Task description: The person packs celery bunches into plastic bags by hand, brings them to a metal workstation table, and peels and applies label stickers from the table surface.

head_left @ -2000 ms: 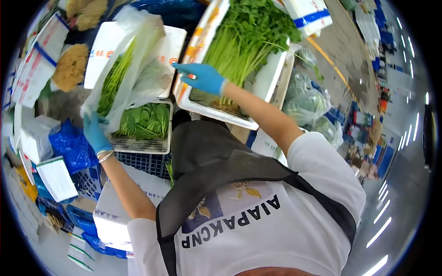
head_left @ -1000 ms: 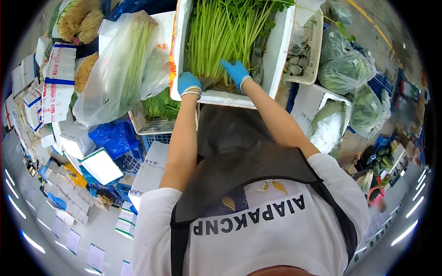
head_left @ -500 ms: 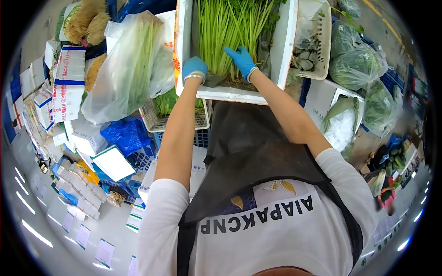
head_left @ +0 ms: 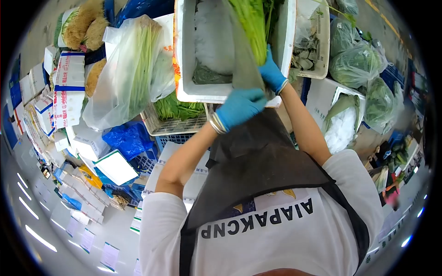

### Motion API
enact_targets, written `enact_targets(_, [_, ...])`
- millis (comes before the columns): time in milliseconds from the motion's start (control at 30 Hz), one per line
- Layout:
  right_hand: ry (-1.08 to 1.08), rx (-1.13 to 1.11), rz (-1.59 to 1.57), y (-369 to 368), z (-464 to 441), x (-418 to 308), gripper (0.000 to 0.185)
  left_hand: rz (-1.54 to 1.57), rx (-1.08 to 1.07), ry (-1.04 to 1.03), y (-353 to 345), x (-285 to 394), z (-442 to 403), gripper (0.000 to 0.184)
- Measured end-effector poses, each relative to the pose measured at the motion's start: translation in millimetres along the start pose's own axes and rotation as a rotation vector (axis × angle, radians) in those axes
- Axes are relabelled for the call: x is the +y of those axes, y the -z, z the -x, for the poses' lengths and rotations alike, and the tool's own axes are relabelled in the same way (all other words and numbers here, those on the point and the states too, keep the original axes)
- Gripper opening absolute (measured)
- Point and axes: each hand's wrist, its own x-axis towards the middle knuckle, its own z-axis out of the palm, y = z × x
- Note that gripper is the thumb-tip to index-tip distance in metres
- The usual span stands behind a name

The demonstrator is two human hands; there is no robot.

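Observation:
A white foam box (head_left: 184,60) stands in front of me at the top of the head view. My left hand (head_left: 241,109), in a blue glove, is closed on the lower end of a dark grey-green sheet (head_left: 246,64) at the box's near edge. The sheet is lifted and slants up across the box. To its right, a bunch of long green celery stalks (head_left: 255,32) is raised upright. My right hand (head_left: 273,74), also gloved, grips the bunch low on its right side; some fingers are hidden. Whitish ice packs (head_left: 214,41) show on the box floor.
Left of the box lies a clear bag of long greens (head_left: 133,69), with a beige crate of greens (head_left: 177,110) below it. On the right are a beige basket (head_left: 322,46), bagged greens (head_left: 354,64) and an ice-filled foam box (head_left: 340,126).
The celery has been gathered and lifted to the right, uncovering the box's left side. My left hand moved right and toward me, taking hold of the dark sheet.

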Motion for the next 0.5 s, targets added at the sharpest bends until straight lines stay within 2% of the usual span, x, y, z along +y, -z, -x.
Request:
enact_targets(33, [0.055, 0.080, 0.015, 6.5, -11.0, 26.5, 0.128, 0.049, -0.017, 0.016, -8.9, 3.0, 2.8, 0.022])
enact_targets(133, [0.082, 0.167, 0.036, 12.2, -13.6, 32.0, 0.127, 0.161, 0.042, 0.098, -8.2, -4.5, 15.6, 0.021])
enact_targets(167, [0.131, 0.140, 0.084, 13.0, -15.7, 29.1, 0.123, 0.259, 0.108, 0.183, 2.6, -6.9, 27.1, 0.017])
enact_targets(200, [0.111, 0.121, 0.020, 14.5, -22.8, 38.7, 0.121, 0.650, 0.109, 0.522, 21.6, -15.9, 42.3, 0.013])
enact_targets(233, [0.089, 0.112, 0.026, 15.4, -29.2, 48.3, 0.119, 0.713, 0.328, 0.607, 44.0, -4.3, 54.4, 0.009])
enact_targets(267, [0.070, 0.102, 0.032, 15.4, -33.7, 53.0, 0.116, 0.663, 0.492, 0.512, 57.8, -38.2, 67.4, 0.013])
enact_targets(333, [0.007, 0.032, -0.050, 10.1, -32.6, 43.5, 0.113, 0.874, 0.646, 0.516, 89.8, -100.5, 98.4, 0.010])
enact_targets(433, [-0.033, -0.013, -0.122, 2.4, -34.6, 38.0, 0.108, 0.504, 0.912, 0.639, 97.6, -127.1, 102.1, 0.017])
enact_targets(500, [-0.030, -0.009, -0.115, 0.5, -31.2, 37.1, 0.103, 0.224, 1.016, 0.269, 77.6, -60.8, 67.0, 0.028])
